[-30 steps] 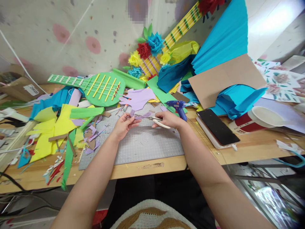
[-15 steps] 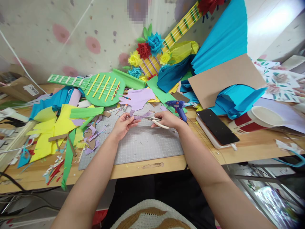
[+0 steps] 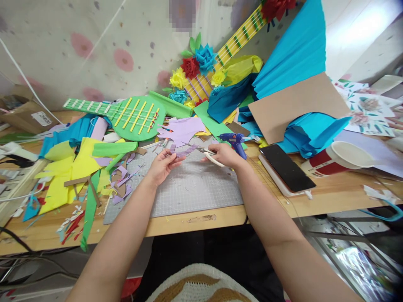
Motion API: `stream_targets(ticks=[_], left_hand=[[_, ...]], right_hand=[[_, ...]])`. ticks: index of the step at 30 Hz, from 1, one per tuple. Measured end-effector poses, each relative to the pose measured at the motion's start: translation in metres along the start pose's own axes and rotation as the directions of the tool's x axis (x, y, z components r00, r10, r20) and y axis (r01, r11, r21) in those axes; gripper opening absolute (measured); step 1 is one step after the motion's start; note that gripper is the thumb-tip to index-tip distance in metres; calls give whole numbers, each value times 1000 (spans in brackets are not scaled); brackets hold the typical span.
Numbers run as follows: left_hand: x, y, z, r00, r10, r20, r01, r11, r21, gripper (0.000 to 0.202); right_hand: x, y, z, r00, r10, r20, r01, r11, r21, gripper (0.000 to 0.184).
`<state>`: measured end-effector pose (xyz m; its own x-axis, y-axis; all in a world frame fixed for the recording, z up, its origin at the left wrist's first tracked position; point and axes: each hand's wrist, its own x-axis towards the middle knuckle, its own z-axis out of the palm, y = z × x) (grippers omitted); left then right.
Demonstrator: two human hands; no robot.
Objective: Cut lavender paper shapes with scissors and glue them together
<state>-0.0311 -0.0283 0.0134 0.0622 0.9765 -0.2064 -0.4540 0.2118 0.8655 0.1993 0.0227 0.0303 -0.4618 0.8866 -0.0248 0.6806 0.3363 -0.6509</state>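
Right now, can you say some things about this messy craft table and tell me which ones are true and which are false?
1. The right hand has its grip on cream-handled scissors. True.
2. The left hand holds a yellow paper strip. False: it holds a purple paper strip.
3. The blue glue gun lies just beyond the right hand. True.
4. The black phone lies on the grey cutting mat. False: the phone lies to the right of the mat.
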Motion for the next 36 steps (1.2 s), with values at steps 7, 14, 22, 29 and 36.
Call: stream_targets(ticks=[7, 14, 22, 29, 36], left_hand=[[-2, 0, 2, 1000, -5, 2, 5, 999, 35, 17], [-1, 4, 1, 999, -34, -12, 34, 999, 13, 8], [0, 3, -4, 1000, 25, 5, -26, 996, 89, 20], [0, 2, -2, 995, 97, 3, -96, 974, 205, 25], [1, 1, -1, 994, 105, -9, -99, 960, 261, 26]], right_hand=[[2, 3, 1, 999, 30, -42, -31, 999, -15, 44], [-2, 1, -3, 996, -16, 88, 18, 1000, -21, 46], [-2, 1, -3, 961, -5, 276, -9, 999, 46, 45], [-8, 0, -10, 881, -8, 473, -76, 984, 159, 45], [-8, -2, -12, 884, 12, 468, -84, 987, 134, 47]])
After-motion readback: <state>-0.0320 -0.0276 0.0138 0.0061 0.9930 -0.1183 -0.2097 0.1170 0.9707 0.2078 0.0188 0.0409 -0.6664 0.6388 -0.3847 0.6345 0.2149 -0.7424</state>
